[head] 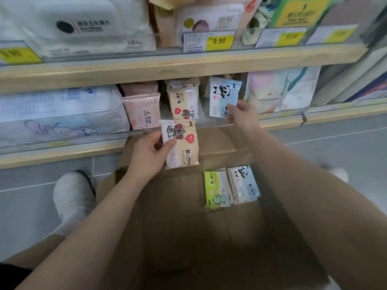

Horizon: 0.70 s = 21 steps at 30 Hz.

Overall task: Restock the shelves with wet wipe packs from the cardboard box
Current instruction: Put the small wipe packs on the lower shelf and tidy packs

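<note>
Right now two hands work at the lower shelf (282, 120). Left hand (149, 155) closes its grip on one cream bear pack (184, 146), thumb across the front, held upright just below the shelf's front edge, above the cardboard box (178, 227). Right hand (243, 114) pinches one blue panda pack (223, 97) by its lower right corner, at the shelf's front edge, upright.

Count in box: two packs left, one green dinosaur pack (215, 189) and one more panda pack (244, 184), side by side touching, against the far right wall. Rest of box floor bare.

On the shelf: one pink pack row (142, 110) left, one bear pack row (184, 101) middle, directly behind the held bear pack. Large white bundle (58, 114) fills the shelf's left end, pastel bundle (280, 88) the right end. Upper shelf edge (188, 63) overhangs, price tag (209, 41) reads 9.90. White shoe (72, 195) on the tiled floor left of box.
</note>
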Tool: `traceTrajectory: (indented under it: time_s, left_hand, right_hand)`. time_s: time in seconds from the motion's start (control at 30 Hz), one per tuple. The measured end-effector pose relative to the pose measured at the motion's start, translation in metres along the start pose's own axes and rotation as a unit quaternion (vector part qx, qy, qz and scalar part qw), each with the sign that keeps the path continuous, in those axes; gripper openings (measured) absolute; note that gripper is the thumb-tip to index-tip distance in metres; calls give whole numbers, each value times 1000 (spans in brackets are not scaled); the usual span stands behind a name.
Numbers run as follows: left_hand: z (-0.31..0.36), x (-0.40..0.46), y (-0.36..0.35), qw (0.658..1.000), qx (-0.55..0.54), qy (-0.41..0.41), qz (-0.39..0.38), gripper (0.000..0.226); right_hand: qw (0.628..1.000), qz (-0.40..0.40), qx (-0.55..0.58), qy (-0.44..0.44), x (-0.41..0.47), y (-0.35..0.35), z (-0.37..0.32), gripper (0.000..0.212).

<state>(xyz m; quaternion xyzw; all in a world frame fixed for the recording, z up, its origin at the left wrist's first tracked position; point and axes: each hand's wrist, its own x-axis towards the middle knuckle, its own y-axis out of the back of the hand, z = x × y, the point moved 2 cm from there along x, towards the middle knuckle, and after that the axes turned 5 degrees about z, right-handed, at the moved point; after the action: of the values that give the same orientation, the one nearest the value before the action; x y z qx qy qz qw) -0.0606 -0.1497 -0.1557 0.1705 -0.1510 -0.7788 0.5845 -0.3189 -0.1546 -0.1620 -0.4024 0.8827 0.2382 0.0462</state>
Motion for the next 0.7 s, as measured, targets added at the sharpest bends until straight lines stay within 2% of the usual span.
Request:
traceTrajectory:
  time_s: [0.07, 0.2, 0.3, 0.43, 0.57, 0.7]
  left_hand:
    - [-2, 6, -4, 1000, -18, -3, -1, 19]
    - [-5, 12, -8, 999, -31, -9, -12, 18]
    - [-5, 12, -8, 999, -35, -12, -15, 15]
    - [-5, 10, -6, 999, -38, -10, -16, 14]
    - [-4, 9, -6, 999, -27, -7, -23, 14]
    - [-1, 8, -6, 999, -35, 7, -24, 14]
  right_hand:
    - [1000, 19, 5, -1, 16, -11, 3, 13]
    - [999, 27, -34, 21, 33, -35, 8, 25]
    - [998, 48, -31, 17, 43, -44, 8, 18]
    - [996, 80, -31, 17, 52, -47, 11, 22]
    - [997, 46, -58, 37, 50, -44, 16, 26]
    - [996, 3, -74, 46, 32, -34, 9, 43]
